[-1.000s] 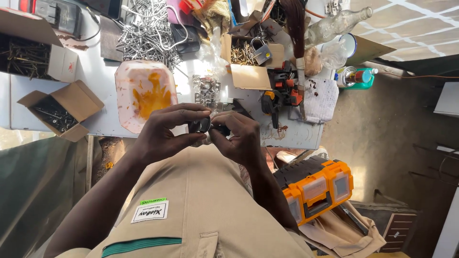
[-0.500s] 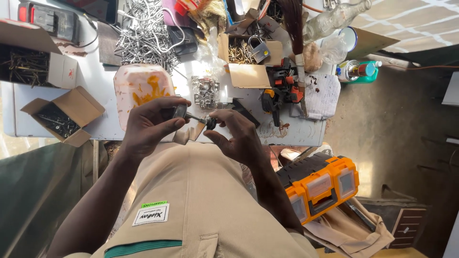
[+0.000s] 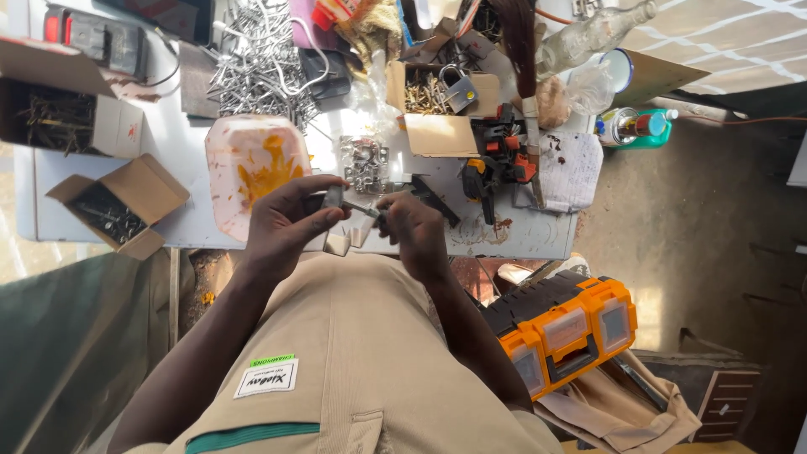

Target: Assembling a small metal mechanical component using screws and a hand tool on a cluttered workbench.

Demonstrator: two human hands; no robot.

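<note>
**Both hands pinching small metal parts above the bench edge**

Left hand [image 3: 286,220]: thumb and forefinger pressed together on a small grey metal block [image 3: 333,197], possibly a padlock body; too small to confirm. The block sits at the fingertips, held in the air just above the near edge of the white workbench [image 3: 181,134].

Right hand [image 3: 414,229]: fingers curled and closed around a thin metal piece [image 3: 363,210] that spans the gap between the two hands. One end meets the block; the other is hidden in the fingers. Whether it is a key or a pin cannot be told.

Just beneath the hands: a folded scrap of pale card [image 3: 345,241] at the bench edge.

Beyond the left hand: a pale plastic container [image 3: 252,172] with an orange stain, lying on the bench. Further left, an open cardboard box [image 3: 118,206] of dark screws or nails.

Beyond the hands: a clear bag of shiny metal fittings [image 3: 364,161], then a cardboard box holding a padlock [image 3: 459,88].

Near the right forearm, on the ground: an orange and black organiser case [image 3: 565,332].
</note>
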